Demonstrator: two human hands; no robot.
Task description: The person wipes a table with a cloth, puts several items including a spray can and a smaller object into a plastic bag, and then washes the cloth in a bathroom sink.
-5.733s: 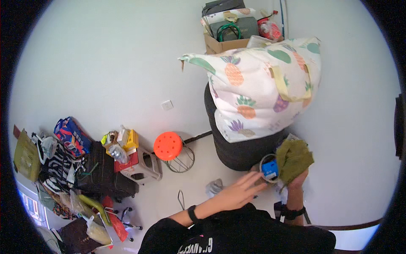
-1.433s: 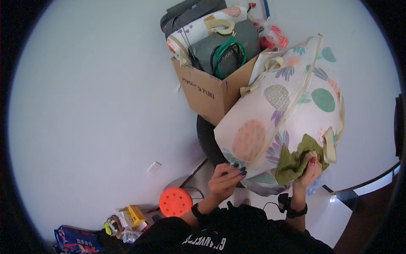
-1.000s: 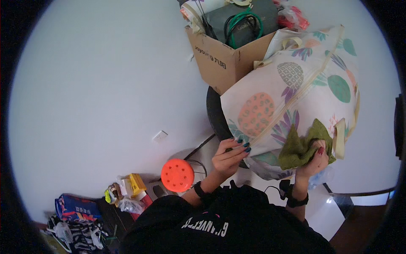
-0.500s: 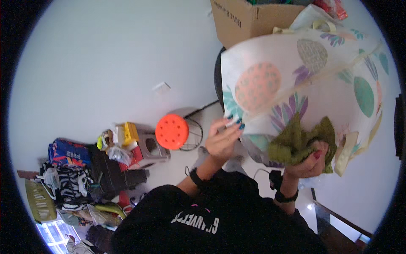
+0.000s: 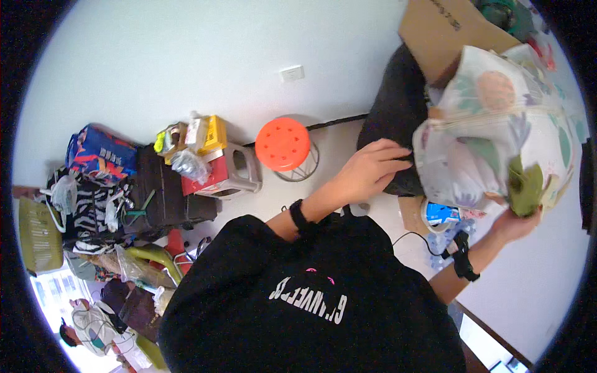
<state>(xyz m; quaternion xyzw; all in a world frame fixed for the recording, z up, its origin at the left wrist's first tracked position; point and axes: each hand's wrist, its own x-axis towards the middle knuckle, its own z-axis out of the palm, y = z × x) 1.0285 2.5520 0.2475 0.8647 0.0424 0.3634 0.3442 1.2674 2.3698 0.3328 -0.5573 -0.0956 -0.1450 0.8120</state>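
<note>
A large white storage bag (image 5: 491, 133) with pineapple prints and a zip along it stands at the upper right, in front of a cardboard box. My right hand (image 5: 517, 226) is closed on an olive-green cloth (image 5: 526, 185) against the bag's near side. Some of its fingers are hidden behind the cloth. My left hand (image 5: 377, 166) is just left of the bag, over a black rounded thing (image 5: 395, 105). Its fingers are stretched out and slightly apart, with nothing seen in them. Whether the fingertips touch the bag I cannot tell.
A cardboard box (image 5: 451, 37) stands behind the bag. An orange round stool (image 5: 283, 144) is by the wall, beside a grey plastic stool (image 5: 242, 166) with packages. Farther left are a black suitcase (image 5: 158, 186) and a green basket (image 5: 38, 233). Another person (image 5: 93, 326) is at lower left.
The bag has moved right and away from me. My left hand has let go of its edge and moved right. My right hand has moved right with the green cloth.
</note>
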